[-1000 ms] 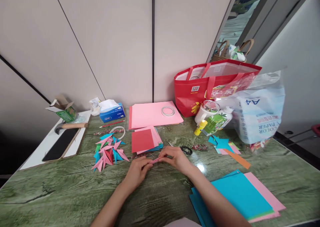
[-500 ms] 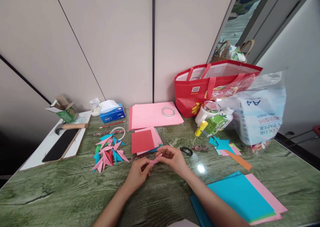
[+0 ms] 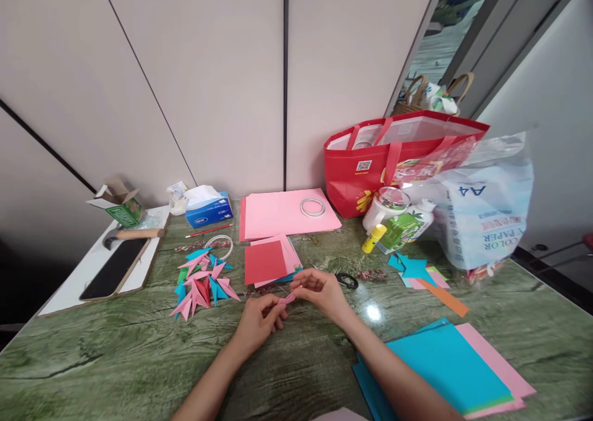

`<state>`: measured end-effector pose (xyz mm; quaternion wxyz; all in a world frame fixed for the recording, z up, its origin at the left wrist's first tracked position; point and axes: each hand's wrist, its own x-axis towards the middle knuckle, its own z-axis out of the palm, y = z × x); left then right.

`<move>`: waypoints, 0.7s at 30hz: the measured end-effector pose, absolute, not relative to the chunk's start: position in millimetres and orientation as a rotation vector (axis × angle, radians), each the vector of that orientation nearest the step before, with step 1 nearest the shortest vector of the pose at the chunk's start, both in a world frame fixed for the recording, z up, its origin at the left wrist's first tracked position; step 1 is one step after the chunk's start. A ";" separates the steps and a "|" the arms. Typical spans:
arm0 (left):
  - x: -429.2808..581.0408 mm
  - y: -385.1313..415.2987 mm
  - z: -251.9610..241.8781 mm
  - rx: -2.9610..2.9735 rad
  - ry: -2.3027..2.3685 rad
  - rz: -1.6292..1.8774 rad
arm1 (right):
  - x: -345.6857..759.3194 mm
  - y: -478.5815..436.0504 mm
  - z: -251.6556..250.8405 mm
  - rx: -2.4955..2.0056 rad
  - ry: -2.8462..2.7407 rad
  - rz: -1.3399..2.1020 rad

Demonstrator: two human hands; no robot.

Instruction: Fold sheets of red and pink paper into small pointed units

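Observation:
A small folded piece of pink paper point(image 3: 288, 298) is pinched between my two hands, above the near middle of the table. My left hand point(image 3: 260, 321) grips its left end between thumb and fingers. At its other end, my right hand point(image 3: 321, 294) holds it with thumb and fingertips. Just beyond lies a stack of square papers point(image 3: 265, 263), red on top with pink and blue beneath. To the left is a pile of folded paper spikes point(image 3: 202, 284) in pink, blue, green and red. A black-handled tool point(image 3: 346, 280), partly hidden, lies beside my right hand.
Blue and pink sheets point(image 3: 451, 365) lie under my right forearm. Behind are pink sheets point(image 3: 278, 214) with a ring on top, a tissue box point(image 3: 208, 209), a glue stick point(image 3: 374, 238) and a red bag point(image 3: 345, 183). A hammer point(image 3: 134, 234) and phone point(image 3: 113, 269) are far left.
The pink paper has tilted a little flatter between my fingers. Both hands stay in nearly the same place, and the view has shifted very slightly.

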<state>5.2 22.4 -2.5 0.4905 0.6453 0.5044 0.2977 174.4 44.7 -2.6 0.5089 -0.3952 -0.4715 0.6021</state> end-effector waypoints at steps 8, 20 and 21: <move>7.3 22.1 -0.9 1.560 1.210 0.744 | 177.1 46.9 -4.2 -0.992 -1.176 1.435; 11.0 22.4 2.2 1.236 1.065 0.749 | 172.9 43.6 -2.7 -0.976 -1.187 1.585; 11.2 22.3 2.7 1.216 1.057 0.758 | 170.8 42.5 -2.5 -0.972 -1.209 1.596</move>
